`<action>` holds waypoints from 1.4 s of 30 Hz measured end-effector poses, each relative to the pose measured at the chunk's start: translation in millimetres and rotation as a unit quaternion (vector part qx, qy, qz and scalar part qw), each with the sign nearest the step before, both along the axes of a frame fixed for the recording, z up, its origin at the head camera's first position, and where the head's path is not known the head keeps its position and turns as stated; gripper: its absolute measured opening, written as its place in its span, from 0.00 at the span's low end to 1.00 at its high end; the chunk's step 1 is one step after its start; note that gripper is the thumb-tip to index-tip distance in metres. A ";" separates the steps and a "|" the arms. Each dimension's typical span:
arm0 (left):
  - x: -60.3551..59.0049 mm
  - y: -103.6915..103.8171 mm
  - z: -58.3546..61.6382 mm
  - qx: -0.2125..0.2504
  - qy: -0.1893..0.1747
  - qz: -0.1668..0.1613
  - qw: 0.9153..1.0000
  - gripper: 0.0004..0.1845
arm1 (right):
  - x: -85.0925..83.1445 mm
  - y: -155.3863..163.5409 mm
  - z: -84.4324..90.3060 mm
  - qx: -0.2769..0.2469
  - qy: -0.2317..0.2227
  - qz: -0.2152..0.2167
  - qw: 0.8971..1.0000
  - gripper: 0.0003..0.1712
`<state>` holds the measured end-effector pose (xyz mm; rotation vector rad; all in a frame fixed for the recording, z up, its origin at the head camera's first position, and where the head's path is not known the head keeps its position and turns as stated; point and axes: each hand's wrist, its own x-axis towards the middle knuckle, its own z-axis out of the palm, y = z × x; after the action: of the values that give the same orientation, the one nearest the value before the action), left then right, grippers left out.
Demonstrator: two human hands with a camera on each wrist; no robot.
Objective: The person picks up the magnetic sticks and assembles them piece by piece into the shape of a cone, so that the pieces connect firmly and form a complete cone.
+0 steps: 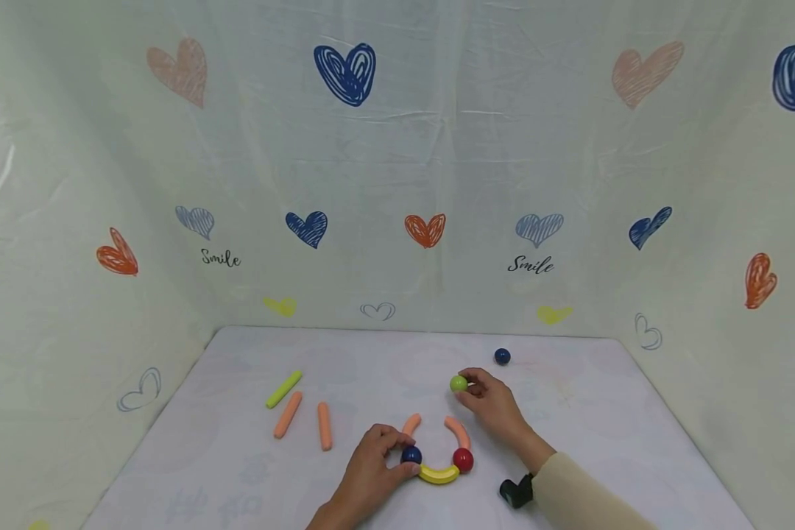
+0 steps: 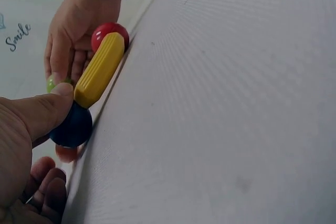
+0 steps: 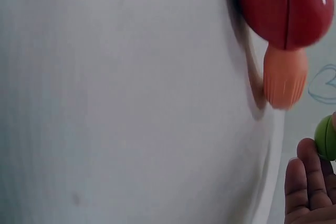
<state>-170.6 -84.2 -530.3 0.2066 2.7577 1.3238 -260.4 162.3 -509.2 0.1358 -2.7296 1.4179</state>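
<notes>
The left hand (image 1: 371,471) is pinching the navy ball (image 1: 411,455) at one end of the yellow arc (image 1: 439,475), steadying a half-built ring on the table (image 1: 238,456). The red ball (image 1: 463,460) is sitting at the arc's other end, and two orange arcs (image 1: 459,432) are rising from the balls, leaving the top open. The right hand (image 1: 493,403) is holding the green ball (image 1: 458,383) in its fingertips just above that gap. So the lower half looks joined; closing the top appears left. Left of the ring, two orange sticks (image 1: 288,414) and a green stick (image 1: 283,389) are lying loose; a second navy ball (image 1: 501,357) is sitting beyond the right hand. Nothing is blocking the gap.
</notes>
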 end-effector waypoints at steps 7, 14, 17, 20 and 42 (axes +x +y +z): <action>-1.1 -0.7 0.9 0.002 0.009 -0.009 1.000 0.16 | 10.2 -14.5 -1.9 0.021 -0.034 0.076 0.996 0.18; -1.7 1.5 0.8 -0.001 0.003 -0.007 1.000 0.15 | 13.3 -19.6 -3.6 0.059 -0.027 0.138 0.988 0.18; -2.2 1.2 0.7 -0.002 0.003 -0.012 1.000 0.15 | 13.0 -19.9 -4.0 0.066 -0.027 0.148 0.986 0.19; -2.0 0.9 0.9 -0.005 0.006 -0.017 1.000 0.15 | 13.5 -20.2 -4.8 0.070 -0.030 0.152 0.985 0.19; 0.7 1.7 1.7 -0.003 0.005 -0.021 1.000 0.15 | 11.1 -19.3 -7.7 0.099 -0.016 0.170 0.980 0.20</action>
<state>-169.9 -82.5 -528.6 0.2695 2.7482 1.3082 -249.3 142.9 -516.9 0.6217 -2.9760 1.2123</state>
